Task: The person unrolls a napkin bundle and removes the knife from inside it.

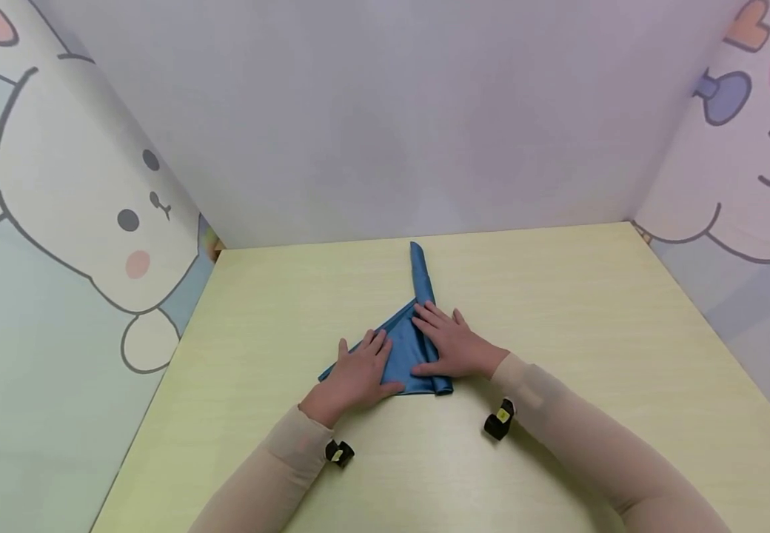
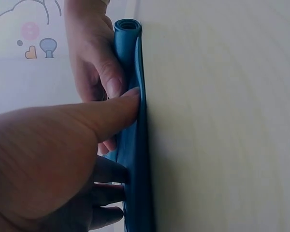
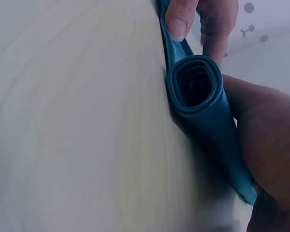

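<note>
A shiny blue cloth (image 1: 403,363) lies on the table, its right side wound into a narrow roll (image 1: 420,272) that points toward the back wall. The left part is a flat, triangular flap with a folded slanting edge. My left hand (image 1: 357,374) rests on this flap, fingers extended and thumb near the front edge. On the roll lies my right hand (image 1: 454,346), its fingers fairly straight across it and its thumb over the flat part. Seen end-on in the right wrist view, the roll (image 3: 222,135) is a hollow spiral of several layers.
The pale wooden table (image 1: 558,296) extends around the cloth on all sides. A plain light wall (image 1: 385,133) stands at the back, and cartoon-printed panels (image 1: 58,222) flank the table. Small black cameras (image 1: 499,420) hang at both wrists.
</note>
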### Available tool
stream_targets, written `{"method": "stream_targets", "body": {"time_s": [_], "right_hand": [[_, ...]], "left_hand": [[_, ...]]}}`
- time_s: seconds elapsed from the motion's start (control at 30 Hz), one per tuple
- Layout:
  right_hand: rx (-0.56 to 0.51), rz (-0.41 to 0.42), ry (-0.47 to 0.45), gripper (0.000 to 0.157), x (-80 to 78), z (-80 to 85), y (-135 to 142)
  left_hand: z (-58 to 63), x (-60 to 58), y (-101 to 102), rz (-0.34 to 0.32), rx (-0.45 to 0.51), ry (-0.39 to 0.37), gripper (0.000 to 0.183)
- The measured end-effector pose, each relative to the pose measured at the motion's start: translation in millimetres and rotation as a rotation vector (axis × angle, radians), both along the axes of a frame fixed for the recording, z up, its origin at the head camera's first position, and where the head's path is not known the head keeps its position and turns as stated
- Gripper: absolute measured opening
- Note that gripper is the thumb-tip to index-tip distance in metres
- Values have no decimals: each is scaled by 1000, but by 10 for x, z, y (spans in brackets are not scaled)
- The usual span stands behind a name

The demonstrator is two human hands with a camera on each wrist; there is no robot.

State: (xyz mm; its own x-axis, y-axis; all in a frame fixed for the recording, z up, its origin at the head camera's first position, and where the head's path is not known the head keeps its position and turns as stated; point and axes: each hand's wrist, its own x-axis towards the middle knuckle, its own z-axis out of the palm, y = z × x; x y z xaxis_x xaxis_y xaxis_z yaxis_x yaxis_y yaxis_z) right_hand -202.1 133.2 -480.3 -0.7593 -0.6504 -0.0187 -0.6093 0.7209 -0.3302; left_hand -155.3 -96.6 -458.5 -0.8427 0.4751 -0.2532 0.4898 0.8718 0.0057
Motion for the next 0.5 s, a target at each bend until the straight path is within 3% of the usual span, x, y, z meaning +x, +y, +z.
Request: {"method": "stream_targets", "body": {"time_s": [0.5], "right_hand": [[2,-11,-2,101,-15,-26,19]], "left_hand": [[-4,-4,-11,-26,19,8,89]]}}
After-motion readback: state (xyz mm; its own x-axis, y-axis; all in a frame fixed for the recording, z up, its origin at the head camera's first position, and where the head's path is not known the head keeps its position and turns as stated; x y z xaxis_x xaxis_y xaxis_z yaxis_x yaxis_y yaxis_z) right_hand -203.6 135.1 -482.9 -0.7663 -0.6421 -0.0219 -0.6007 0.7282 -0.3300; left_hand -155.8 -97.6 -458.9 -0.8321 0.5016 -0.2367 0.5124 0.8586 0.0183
